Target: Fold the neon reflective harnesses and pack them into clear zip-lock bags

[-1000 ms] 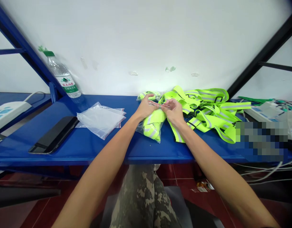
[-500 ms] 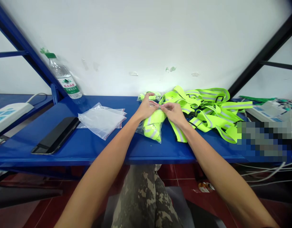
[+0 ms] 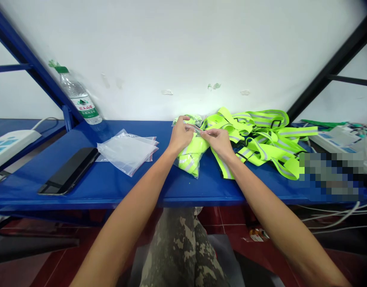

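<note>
Together, the left hand [image 3: 180,135] and right hand [image 3: 219,142] pinched the zip edge of a clear bag [image 3: 195,172] holding a folded yellow reflective vest [image 3: 188,158], which lay on the blue worktop [image 3: 135,187]. More vests [image 3: 261,135] sat tangled just beside the right hand; empty bags [image 3: 126,151] and a phone [image 3: 68,171] lay farther left.

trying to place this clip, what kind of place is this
Probably a packing station in a small workshop or storeroom. A blue metal shelf serves as the worktop, neon yellow reflective vests lie heaped on it, and clear zip bags are stacked nearby.
</note>
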Available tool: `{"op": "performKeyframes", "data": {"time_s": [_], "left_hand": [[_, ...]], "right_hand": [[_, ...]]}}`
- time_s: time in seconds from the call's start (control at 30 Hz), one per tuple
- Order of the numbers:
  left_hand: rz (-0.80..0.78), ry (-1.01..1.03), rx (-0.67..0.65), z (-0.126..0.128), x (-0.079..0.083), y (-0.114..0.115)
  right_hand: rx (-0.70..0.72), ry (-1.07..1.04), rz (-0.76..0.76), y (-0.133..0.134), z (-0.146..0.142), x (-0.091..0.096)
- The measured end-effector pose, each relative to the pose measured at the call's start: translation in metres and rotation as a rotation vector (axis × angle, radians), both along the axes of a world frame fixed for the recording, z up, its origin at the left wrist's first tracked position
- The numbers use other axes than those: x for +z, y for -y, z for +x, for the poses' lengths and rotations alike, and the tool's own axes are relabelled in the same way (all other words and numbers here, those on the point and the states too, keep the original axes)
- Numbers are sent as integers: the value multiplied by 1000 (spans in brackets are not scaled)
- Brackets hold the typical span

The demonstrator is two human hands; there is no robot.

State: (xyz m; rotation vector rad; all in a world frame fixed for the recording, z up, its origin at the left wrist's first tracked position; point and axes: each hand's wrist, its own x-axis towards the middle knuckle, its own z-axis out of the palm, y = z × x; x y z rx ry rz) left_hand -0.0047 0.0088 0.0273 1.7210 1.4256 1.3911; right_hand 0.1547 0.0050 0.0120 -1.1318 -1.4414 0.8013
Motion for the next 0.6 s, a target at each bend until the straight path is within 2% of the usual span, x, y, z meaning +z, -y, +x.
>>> {"op": "performKeyframes", "data": {"time_s": [0.17,0.33,0.5,0.6], "left_hand": [[102,-56,-40,6,3,8],[132,-10,-30,7,1,7],[57,166,-31,0,1,-2],[-29,304,-33,-5,4,-7]], "right_hand": [[4,3,6,-2,1,-1],[-38,27,29,-4,3,0],[-74,82,49,-3,10,5],[-52,47,19,-4,13,5]]}}
